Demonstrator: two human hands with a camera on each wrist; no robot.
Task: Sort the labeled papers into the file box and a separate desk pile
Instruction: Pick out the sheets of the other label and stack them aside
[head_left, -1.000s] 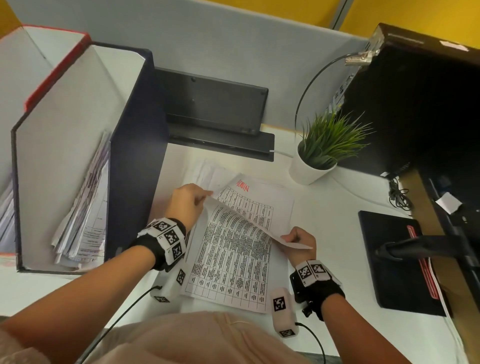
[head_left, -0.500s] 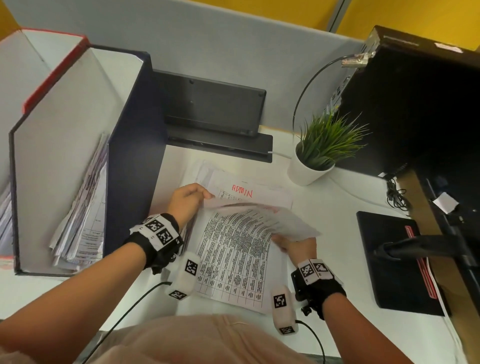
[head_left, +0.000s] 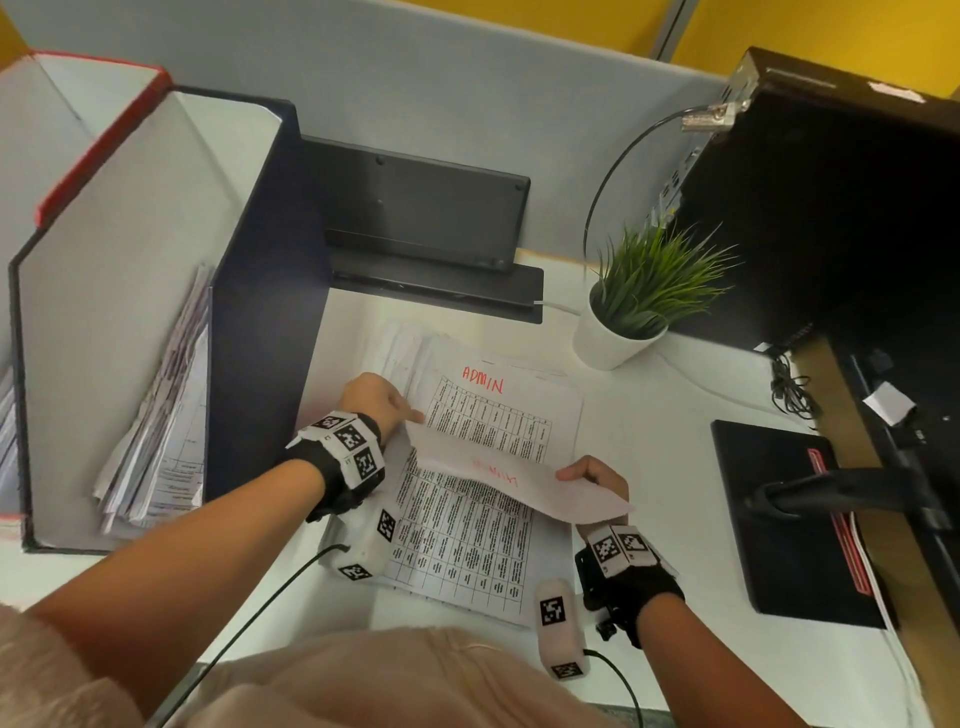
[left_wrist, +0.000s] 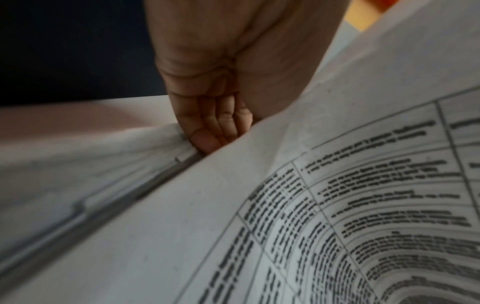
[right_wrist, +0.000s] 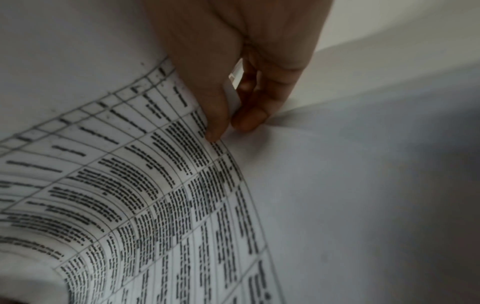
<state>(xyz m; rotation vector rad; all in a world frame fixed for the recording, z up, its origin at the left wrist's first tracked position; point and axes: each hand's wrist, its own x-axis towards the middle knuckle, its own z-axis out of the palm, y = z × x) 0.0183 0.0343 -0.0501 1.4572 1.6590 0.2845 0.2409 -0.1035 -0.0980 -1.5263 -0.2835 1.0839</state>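
A thin white sheet (head_left: 511, 480) printed with a black table is folded back toward the person, its blank underside up and red lettering showing through it. It bends in a soft curve above a stack of similar papers (head_left: 498, 415) lying flat on the white desk (head_left: 670, 441); the sheet next under it is headed ADMIN in red.

The left hand (head_left: 371, 397) pinches the sheet's left corner; in the left wrist view its fingers (left_wrist: 207, 123) curl together at the paper's edge. The right hand (head_left: 597, 480) clamps the right edge, thumb on top in the head view, with the thumb and a finger (right_wrist: 249, 117) closed on the sheet in the right wrist view. Both wrists wear black straps with square markers.

At the left stands a tall file box (head_left: 265, 312) of dark stiff board, with crumpled papers (head_left: 156, 441) leaning inside. Far of the stack is a black keyboard (head_left: 421, 208) stood on edge; to the right, a grassy plant in a smooth white pot (head_left: 618, 338) and a black monitor base (head_left: 779, 519).
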